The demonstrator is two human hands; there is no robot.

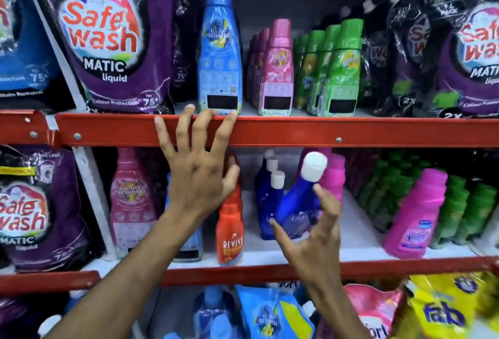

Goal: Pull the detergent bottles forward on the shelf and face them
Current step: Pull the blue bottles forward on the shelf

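Note:
My left hand (197, 174) is spread open in front of the red shelf rail (297, 130), its fingertips at the foot of a tall light-blue bottle (220, 49) on the upper shelf. My right hand (316, 233) is half curled, thumb and fingers apart, just short of a tilted dark-blue bottle (299, 198) with a white cap on the middle shelf; it holds nothing. An orange-red Revive bottle (231, 228) stands below my left thumb. Pink bottles (278, 68) and green bottles (340, 68) stand in rows to the right of the light-blue one.
Purple Safe Wash pouches (108, 41) fill the left and right ends of both shelves. A pink bottle (415, 214) and green bottles (464, 209) stand on the middle shelf at right. Blue, pink and yellow pouches (442, 311) lie on the lowest level.

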